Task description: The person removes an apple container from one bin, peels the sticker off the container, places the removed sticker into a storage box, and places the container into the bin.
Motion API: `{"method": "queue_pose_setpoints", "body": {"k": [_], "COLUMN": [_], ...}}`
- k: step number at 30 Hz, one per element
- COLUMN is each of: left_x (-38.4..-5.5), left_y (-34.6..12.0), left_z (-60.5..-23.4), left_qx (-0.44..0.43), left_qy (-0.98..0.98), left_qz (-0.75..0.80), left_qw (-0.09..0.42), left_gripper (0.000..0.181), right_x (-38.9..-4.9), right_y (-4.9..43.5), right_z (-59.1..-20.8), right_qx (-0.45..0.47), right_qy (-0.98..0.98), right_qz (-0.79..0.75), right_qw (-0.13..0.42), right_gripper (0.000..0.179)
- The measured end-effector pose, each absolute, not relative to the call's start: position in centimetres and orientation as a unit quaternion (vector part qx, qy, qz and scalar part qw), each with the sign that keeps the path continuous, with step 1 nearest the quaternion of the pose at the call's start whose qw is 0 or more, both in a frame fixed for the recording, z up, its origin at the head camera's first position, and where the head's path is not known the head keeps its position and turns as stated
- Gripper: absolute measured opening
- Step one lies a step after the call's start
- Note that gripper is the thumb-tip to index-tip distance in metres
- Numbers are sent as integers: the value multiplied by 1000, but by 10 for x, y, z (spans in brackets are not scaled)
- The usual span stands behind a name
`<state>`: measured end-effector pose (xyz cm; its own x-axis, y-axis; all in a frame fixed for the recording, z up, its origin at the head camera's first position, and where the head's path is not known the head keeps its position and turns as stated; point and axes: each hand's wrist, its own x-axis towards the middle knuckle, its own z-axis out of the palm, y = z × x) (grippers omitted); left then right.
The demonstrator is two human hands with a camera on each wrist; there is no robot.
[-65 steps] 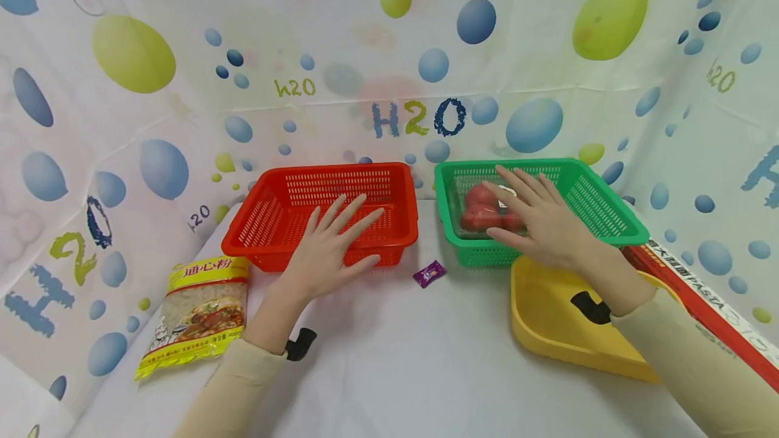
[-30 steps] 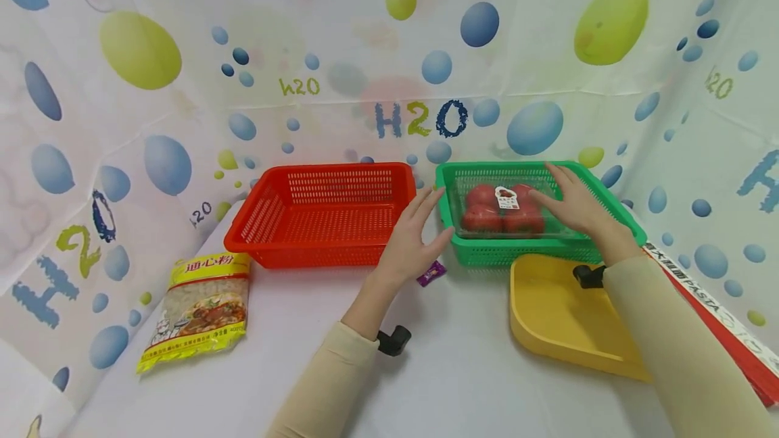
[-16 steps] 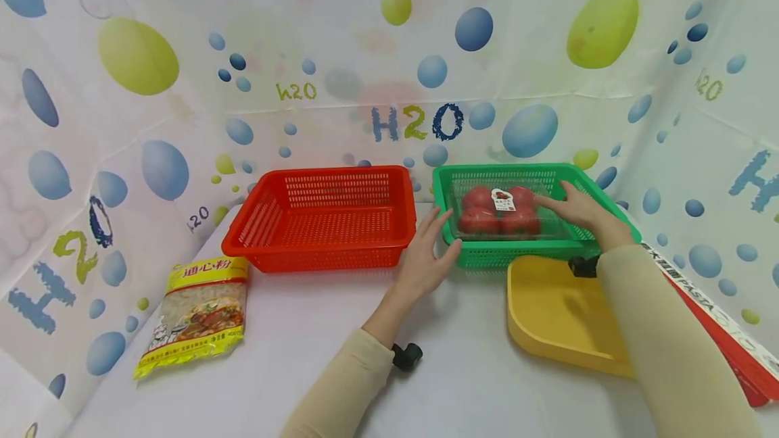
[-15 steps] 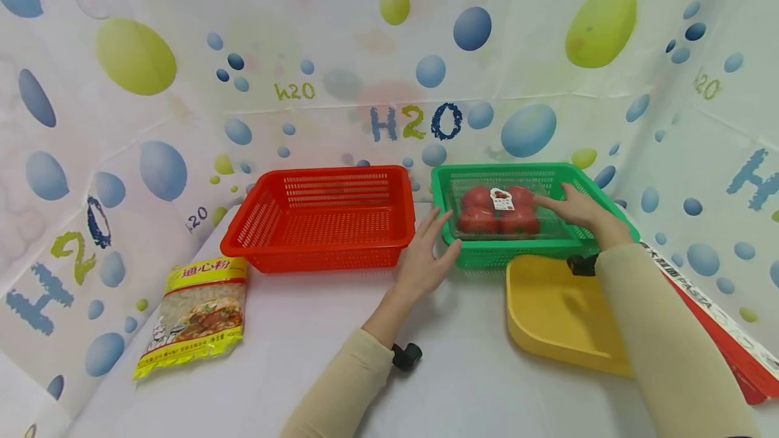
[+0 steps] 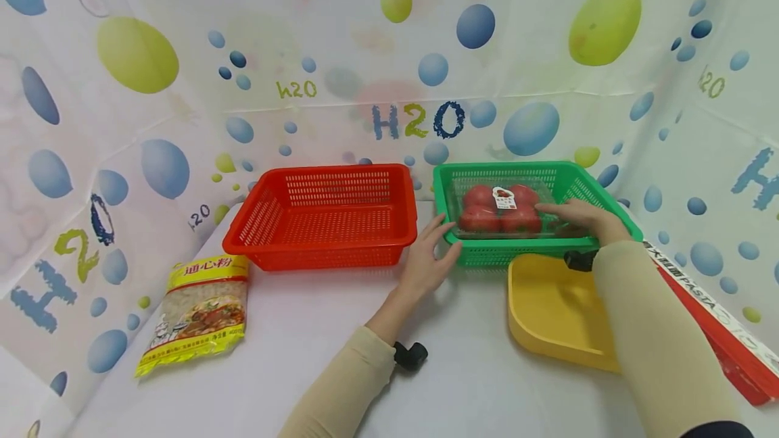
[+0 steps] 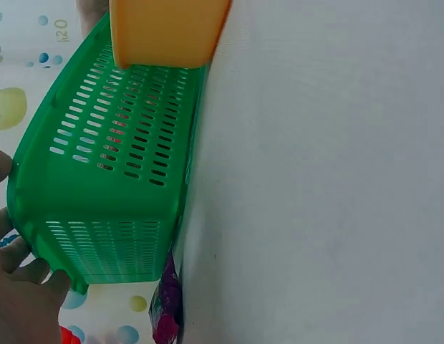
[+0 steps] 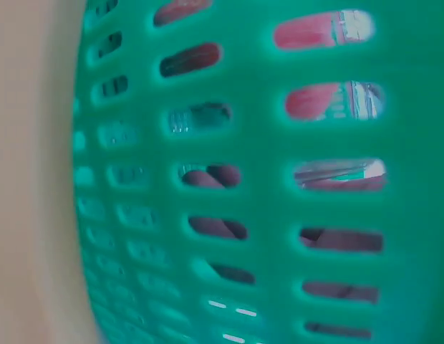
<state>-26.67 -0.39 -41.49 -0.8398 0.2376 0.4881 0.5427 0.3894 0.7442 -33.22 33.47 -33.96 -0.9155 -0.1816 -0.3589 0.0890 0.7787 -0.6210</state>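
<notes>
A clear plastic box of tomatoes (image 5: 502,213), with a white label on its lid, lies in the green basket (image 5: 517,250). My right hand (image 5: 585,216) is inside the basket at the box's right end. Its thumb lies over the lid and its fingers reach down at the box's edge; through the slots in the right wrist view, parts of the fingers (image 7: 215,226) show below that edge. My left hand (image 5: 424,263), fingers loosely spread, is at the basket's front left corner. In the left wrist view its fingertips are by the rim, contact unclear.
An empty red basket (image 5: 337,228) stands left of the green one. A bag of macaroni (image 5: 197,309) lies at far left. A yellow tray (image 5: 562,316) sits in front of the green basket, red pasta packaging (image 5: 724,343) to its right. A purple-wrapped candy (image 6: 165,304) lies by the basket.
My left hand has moved right, from before the red basket to the green basket's corner. My right hand has shifted right and lowered its fingers at the tomato box's end. The box stays put.
</notes>
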Motion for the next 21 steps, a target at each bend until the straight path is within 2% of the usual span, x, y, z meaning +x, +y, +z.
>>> {"method": "queue_pose_setpoints", "body": {"k": [8,15,21], "left_x": [-270,-269,-269], "left_y": [-3,-3,-2], "left_z": [-418,-421,-421], "left_qx": [-233,-223,-226], "left_qy": [-802,-795,-795], "left_qz": [-523,-540,-536], "left_qw": [174,165,170], "left_gripper": [45,44,45], "right_x": [-336,-342,-342], "right_y": [331,331,333], "right_z": [-340,-348,-350], "right_qx": [-20,19,35], "right_qy": [885,819,720], "right_qz": [-399,-508,-653], "right_qw": [240,266,233], "right_gripper": [94,96,89]}}
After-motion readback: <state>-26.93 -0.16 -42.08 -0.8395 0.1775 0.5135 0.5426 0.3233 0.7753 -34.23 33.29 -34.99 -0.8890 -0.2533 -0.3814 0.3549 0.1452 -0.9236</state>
